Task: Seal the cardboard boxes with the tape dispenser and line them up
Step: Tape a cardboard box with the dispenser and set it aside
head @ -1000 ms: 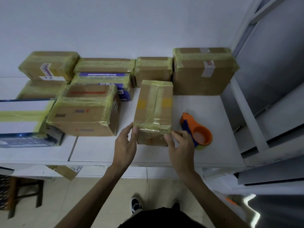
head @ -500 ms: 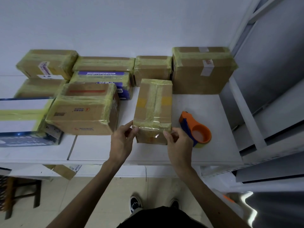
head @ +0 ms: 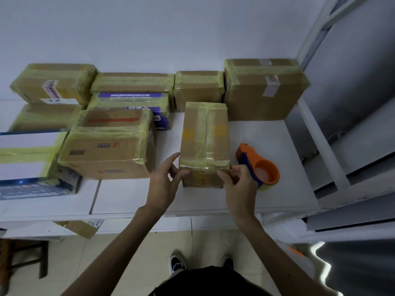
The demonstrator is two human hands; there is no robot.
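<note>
Cardboard box [head: 205, 144], taped, stiff, probably light; left hand [head: 164, 184] and right hand [head: 239, 184] pinch its near corners, the soundest hold.

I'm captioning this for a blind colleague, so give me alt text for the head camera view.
A person's left hand and right hand grip the near corners of a tape-wrapped cardboard box on a white table. An orange tape dispenser lies just right of it, and more taped boxes sit behind and to its left.
</note>
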